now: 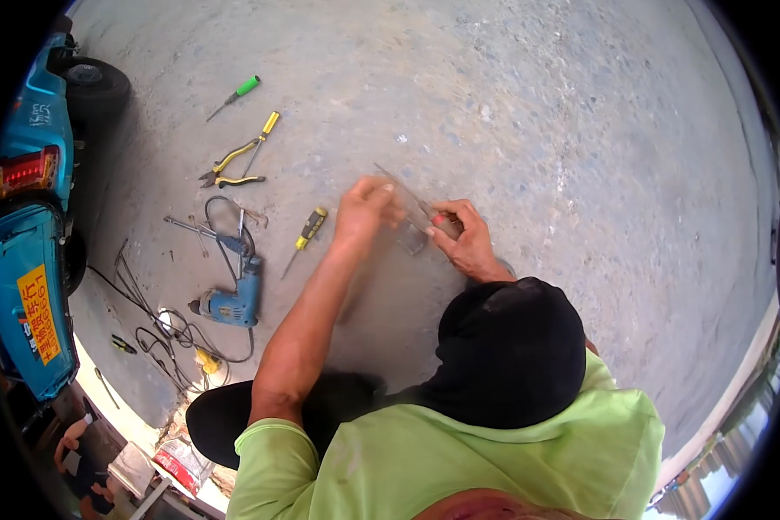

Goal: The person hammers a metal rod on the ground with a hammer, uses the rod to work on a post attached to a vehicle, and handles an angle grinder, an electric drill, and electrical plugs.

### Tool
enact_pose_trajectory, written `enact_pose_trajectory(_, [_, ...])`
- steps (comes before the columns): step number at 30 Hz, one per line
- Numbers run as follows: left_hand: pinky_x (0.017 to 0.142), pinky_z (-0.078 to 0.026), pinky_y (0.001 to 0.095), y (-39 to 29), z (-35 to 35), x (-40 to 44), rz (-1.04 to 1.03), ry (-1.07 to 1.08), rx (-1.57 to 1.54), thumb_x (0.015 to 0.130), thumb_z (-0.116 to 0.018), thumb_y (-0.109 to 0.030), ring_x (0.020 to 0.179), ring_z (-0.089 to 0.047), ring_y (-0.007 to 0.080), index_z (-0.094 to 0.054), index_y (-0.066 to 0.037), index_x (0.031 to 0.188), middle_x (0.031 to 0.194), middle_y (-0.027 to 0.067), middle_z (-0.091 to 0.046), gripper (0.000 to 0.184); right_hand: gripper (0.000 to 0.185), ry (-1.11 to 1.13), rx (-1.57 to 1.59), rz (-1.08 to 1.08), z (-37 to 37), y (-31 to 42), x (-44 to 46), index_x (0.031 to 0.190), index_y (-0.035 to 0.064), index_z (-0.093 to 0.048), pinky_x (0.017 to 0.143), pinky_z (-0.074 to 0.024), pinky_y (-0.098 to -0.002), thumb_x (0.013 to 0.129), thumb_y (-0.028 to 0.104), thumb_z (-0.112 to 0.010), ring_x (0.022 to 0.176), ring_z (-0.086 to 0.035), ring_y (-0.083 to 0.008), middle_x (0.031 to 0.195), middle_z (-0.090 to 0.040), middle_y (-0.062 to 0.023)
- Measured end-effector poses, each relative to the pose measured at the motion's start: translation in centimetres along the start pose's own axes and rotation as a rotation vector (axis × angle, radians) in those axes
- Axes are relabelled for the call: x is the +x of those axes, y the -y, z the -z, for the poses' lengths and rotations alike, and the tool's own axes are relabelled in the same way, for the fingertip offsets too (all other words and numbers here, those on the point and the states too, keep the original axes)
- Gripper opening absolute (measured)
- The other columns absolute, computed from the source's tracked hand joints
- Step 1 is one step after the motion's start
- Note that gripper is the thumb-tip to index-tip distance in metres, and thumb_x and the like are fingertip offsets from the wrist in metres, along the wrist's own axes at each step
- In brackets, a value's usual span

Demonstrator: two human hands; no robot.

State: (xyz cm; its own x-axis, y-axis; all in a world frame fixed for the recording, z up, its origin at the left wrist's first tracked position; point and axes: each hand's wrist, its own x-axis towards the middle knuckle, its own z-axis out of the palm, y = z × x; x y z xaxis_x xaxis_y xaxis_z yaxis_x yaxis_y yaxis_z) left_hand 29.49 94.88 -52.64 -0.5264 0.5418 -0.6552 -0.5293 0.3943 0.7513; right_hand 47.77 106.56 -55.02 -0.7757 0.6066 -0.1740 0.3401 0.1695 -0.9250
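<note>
In the head view my right hand (468,241) is closed around a slim dark metal piece (412,198), which points up and to the left over the ground. A spot of red shows at the fingers, but the exact kind of piece is unclear. Next to it, my left hand (370,208) is curled with its fingers drawn together and a little blurred. What it may be pinching is hidden. A small greyish piece (412,240) is just below, between the hands, too smeared to name. A yellow and black screwdriver (310,230) lies left of my left forearm.
Left on the concrete ground (529,113) lie a green-handled screwdriver (247,86), pliers (230,162), a yellow-handled screwdriver (270,123) and a blue power drill (237,299) with tangled cable (178,347). A blue vehicle (17,260) stands at far left. My knees (511,355) rise in front.
</note>
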Motion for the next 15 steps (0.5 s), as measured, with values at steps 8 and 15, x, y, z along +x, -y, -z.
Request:
enact_pose_trajectory(8, [0.079,-0.052,0.0463,2.6,4.0,-2.4,0.021,-0.076,1.211,0.087,-0.073,-0.047,0.09,-0.068,0.0365,-0.065,-0.003,0.098,0.098,0.0184,-0.071,0.046,0.033,-0.185,-0.306,0.076,2.2,-4.7,3.9,0.118,0.0038,-0.068,0.093,-0.0481,-0.0401,0.089,0.017,-0.073,0.106,-0.059,-0.0348,0.109,-0.061,-0.0163])
enact_pose_trajectory(15, [0.087,-0.051,0.0462,6.7,4.2,-4.3,-0.023,0.014,1.297,0.081,-0.077,-0.045,0.102,-0.067,0.0375,-0.064,-0.004,0.107,0.1,0.0207,-0.071,0.05,0.03,-0.159,-0.332,0.093,1.3,-5.2,4.8,0.117,0.0024,-0.069,0.091,-0.0473,-0.0426,0.089,0.015,-0.071,0.103,-0.058,-0.0364,0.106,-0.061,-0.0179])
